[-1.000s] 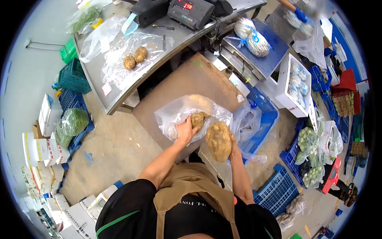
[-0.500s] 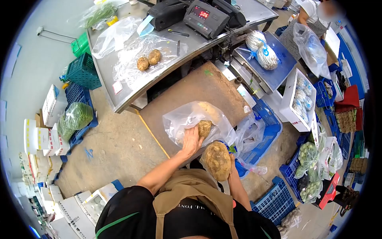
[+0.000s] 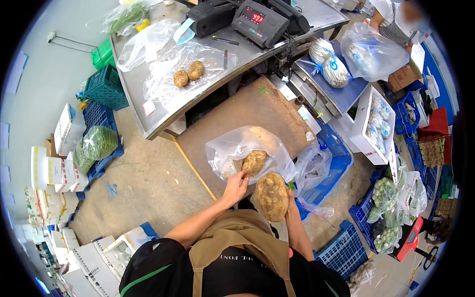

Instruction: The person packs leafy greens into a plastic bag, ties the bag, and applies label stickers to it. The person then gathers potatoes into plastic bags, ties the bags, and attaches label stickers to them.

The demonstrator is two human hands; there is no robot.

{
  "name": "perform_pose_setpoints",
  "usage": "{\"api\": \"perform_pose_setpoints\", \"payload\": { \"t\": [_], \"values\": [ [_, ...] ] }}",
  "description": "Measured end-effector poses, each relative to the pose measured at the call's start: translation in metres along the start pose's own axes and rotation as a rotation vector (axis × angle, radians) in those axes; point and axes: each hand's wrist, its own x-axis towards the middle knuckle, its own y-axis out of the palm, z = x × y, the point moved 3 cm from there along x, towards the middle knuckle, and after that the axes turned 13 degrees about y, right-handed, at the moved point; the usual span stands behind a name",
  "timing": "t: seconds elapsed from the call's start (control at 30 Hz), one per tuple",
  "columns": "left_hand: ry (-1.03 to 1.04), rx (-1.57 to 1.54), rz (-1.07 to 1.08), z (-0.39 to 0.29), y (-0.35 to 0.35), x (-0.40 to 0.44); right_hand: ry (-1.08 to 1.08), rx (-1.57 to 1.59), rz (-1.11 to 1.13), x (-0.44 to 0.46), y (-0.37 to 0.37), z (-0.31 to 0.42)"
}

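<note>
A clear plastic bag (image 3: 225, 148) lies open on the brown platform in front of me, with a potato (image 3: 254, 163) at its mouth and more potatoes inside, blurred by the plastic. My left hand (image 3: 234, 189) is at the near edge of this bag, its fingers drawn together on the rim, right by that potato. In my right hand (image 3: 291, 204) is a large brown potato (image 3: 270, 196), held close to my apron; most of the fingers are hidden behind it.
Two potatoes (image 3: 188, 73) rest on plastic film on the steel table (image 3: 129, 94), near a scale display (image 3: 257, 18). A blue basket (image 3: 338, 148) with plastic bags stands right of the platform (image 3: 217, 116). Farther right are bagged goods (image 3: 335, 73) and another person (image 3: 391, 22).
My left hand has drawn back from the potato to the bag's edge. The red reading fell from 506 to 493. The other person's large plastic bag moved left.
</note>
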Motion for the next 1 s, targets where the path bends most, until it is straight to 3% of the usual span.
{"api": "perform_pose_setpoints", "payload": {
  "t": [0.17, 0.23, 0.3, 0.37, 0.43, 0.5, 0.57, 0.67, 0.77, 0.87, 0.97, 1.0],
  "values": [
    [0.071, 0.28, -0.07, -0.022, -0.011, 0.009, -0.02, 0.041, -0.026, 0.004, 0.01, 0.002],
    [-0.005, 0.092, 0.113, -0.031, -0.003, 0.031, -0.022, 0.096, -0.001, 0.007, 0.015, 0.003],
    [0.264, 0.133, 0.096, 0.001, 0.025, 0.05, 0.0, 0.147, -0.061, -0.002, 0.007, -0.004],
    [0.351, 0.321, 0.071, 0.038, 0.031, 0.08, -0.001, 0.156, -0.135, 0.01, -0.007, 0.003],
    [0.483, 0.799, 0.022, 0.034, 0.004, 0.086, 0.01, 0.188, -0.129, 0.019, -0.014, 0.004],
    [0.023, 0.804, 0.454, 0.047, -0.022, 0.081, 0.014, 0.201, -0.147, 0.03, -0.02, 0.01],
    [-0.129, 0.85, 0.673, 0.073, -0.048, 0.073, 0.006, 0.207, -0.193, 0.044, -0.025, 0.015],
    [0.791, 0.749, 0.327, 0.052, -0.094, 0.059, -0.046, 0.273, -0.171, 0.064, -0.027, 0.027],
    [0.844, 0.712, 0.407, -0.013, -0.106, 0.063, -0.072, 0.348, -0.158, 0.074, -0.013, 0.038],
    [0.025, 0.848, 0.977, 0.07, -0.068, 0.064, -0.07, 0.373, -0.169, 0.079, 0.0, 0.043],
    [0.101, 0.651, 0.36, 0.08, -0.033, 0.075, -0.051, 0.363, -0.19, 0.08, 0.01, 0.043],
    [-0.058, 0.634, 0.328, 0.095, -0.027, 0.075, -0.058, 0.334, -0.199, 0.08, 0.011, 0.042]
  ]
}}
